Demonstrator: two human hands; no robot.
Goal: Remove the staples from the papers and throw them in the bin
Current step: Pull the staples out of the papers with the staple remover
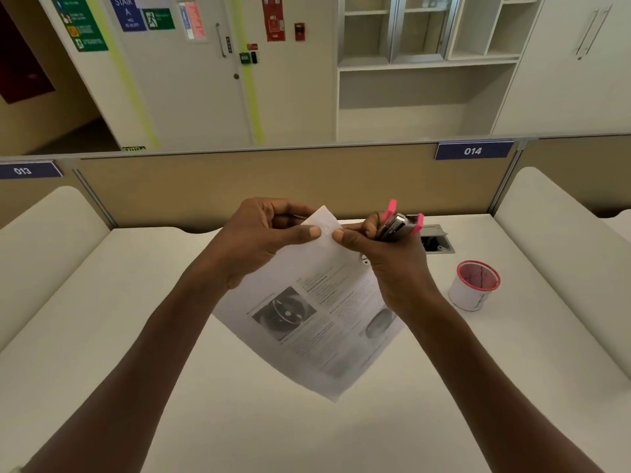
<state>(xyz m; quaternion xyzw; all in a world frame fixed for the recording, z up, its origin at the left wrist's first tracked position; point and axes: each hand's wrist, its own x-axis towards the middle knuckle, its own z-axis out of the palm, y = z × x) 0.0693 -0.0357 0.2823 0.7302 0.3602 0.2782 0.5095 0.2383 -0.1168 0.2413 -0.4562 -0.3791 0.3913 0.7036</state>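
Head view shows my left hand [259, 237] pinching the top corner of the white printed papers [317, 312], thumb flat on the front, fingers curled behind, so the sheets hang slanted above the white desk [136, 302]. My right hand [386, 264] has its grip closed around the pink-and-metal staple remover [399, 225], while its thumb and forefinger also nip the same corner, just beside my left thumb. I cannot make out the staple itself; I judge it sits at that pinched corner. To do this well, I should keep the corner taut between both thumbs, work the remover's tip squarely under the staple, and lift gently so the paper doesn't tear. The small white bin with a red rim [476, 285] stands on the desk to my right, near enough for the drop.
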